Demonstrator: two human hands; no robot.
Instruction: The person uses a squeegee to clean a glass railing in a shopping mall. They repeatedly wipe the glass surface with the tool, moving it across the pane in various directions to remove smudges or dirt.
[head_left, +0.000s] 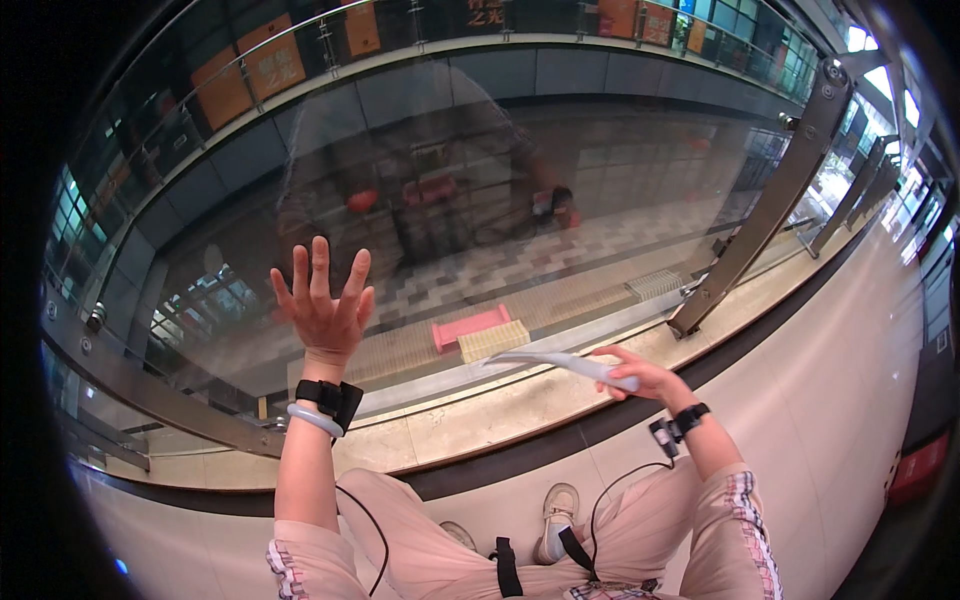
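My left hand is raised with its fingers spread, in front of a large glass balustrade panel. Whether the palm touches the glass I cannot tell. To the right, my right hand grips the pale handle of a slim tool, seen nearly edge-on. Its thin tip points left, over the lower part of the panel; contact with the glass is unclear. Beyond the pane appear a pink object and a yellow striped one. Reflections, including a person's outline, overlie the view through the glass.
A pale stone ledge with a dark band runs below the panel. Brown metal posts flank it, one right, one left. Glossy tiles cover the floor. Cables hang from both wrist straps. Something red stands far right.
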